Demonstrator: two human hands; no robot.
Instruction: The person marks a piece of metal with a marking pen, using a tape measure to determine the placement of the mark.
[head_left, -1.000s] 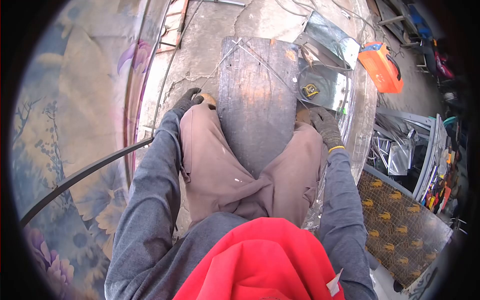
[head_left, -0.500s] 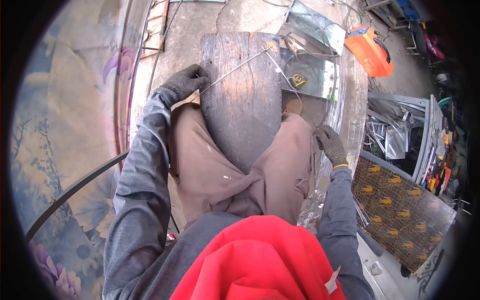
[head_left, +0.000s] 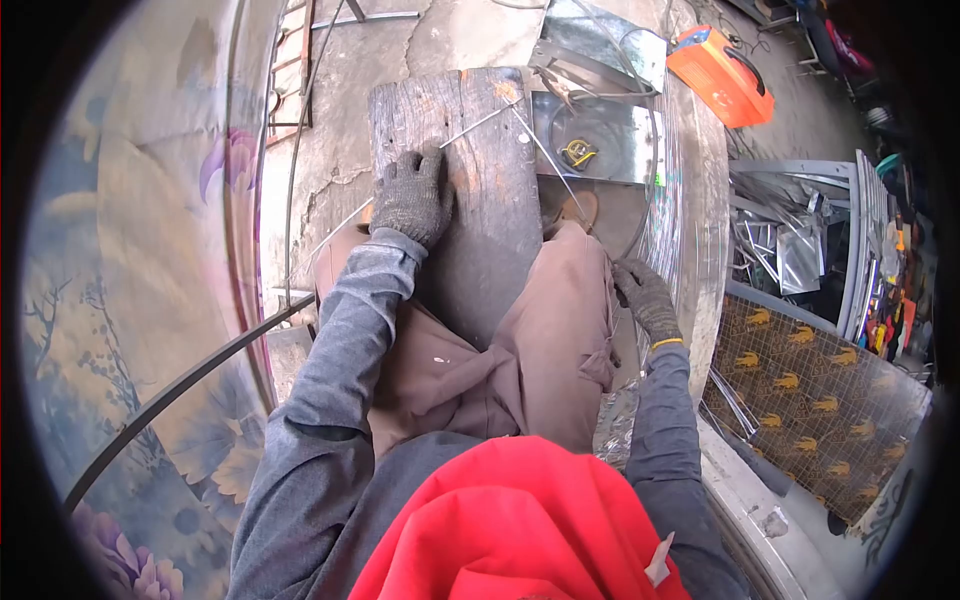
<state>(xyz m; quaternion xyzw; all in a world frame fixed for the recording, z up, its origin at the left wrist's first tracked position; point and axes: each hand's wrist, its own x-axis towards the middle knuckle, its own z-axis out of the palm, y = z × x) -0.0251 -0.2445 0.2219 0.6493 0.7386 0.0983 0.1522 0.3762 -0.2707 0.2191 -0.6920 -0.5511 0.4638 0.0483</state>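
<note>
A weathered wooden plank (head_left: pixel 490 200) lies between my knees. My gloved left hand (head_left: pixel 413 195) rests on its left side, closed over a long thin metal rod (head_left: pixel 480 124); the rod runs out past both sides of the glove. Near the rod's far end, a second thin rod (head_left: pixel 548 155) meets it at a sharp angle and slopes towards my right thigh. Beside that thigh is my gloved right hand (head_left: pixel 648 297), fingers curled. My leg hides most of what lies between the second rod and this hand. A pale spot shows near the top of the second rod.
A yellow-black tape measure (head_left: pixel 577 153) sits on a shiny metal sheet (head_left: pixel 610 115). An orange machine (head_left: pixel 722 75) stands at upper right. A metal-framed rack (head_left: pixel 800 240) with scraps and a patterned board (head_left: pixel 810 400) are on the right. Floral fabric (head_left: pixel 150 250) hangs on the left.
My left hand has moved from beside the plank onto it, and the long rod now extends out past my wrist to the left. My right hand has dropped slightly. The view has shifted a little.
</note>
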